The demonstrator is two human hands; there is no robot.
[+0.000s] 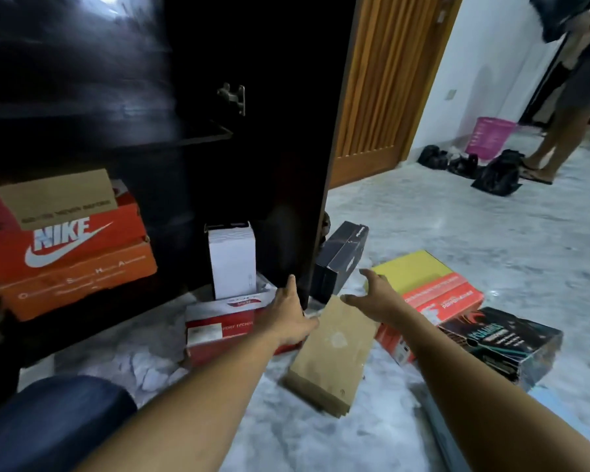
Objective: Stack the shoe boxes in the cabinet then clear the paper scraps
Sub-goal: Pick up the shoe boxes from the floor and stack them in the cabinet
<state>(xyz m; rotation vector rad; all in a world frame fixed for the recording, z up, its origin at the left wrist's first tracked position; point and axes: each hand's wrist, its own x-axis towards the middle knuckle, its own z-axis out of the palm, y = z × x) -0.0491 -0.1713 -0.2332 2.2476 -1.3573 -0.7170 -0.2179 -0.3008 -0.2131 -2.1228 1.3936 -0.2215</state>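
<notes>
Head view. Left hand point(288, 313) and right hand point(377, 298): fingers spread, empty, either side of plain brown cardboard shoe box point(332, 356) lying on marble floor point(457, 216). Orange Nike shoe box point(65, 247) stacked inside dark wooden cabinet point(218, 97). White crumpled paper scraps point(143, 366) beside cabinet base.

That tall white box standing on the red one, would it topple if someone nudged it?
Probably. The white box stands on its narrow end, taller than wide, so a sideways push likely tips it. It rests on the red box, whose lid looks uneven, likely making it less steady.
</notes>
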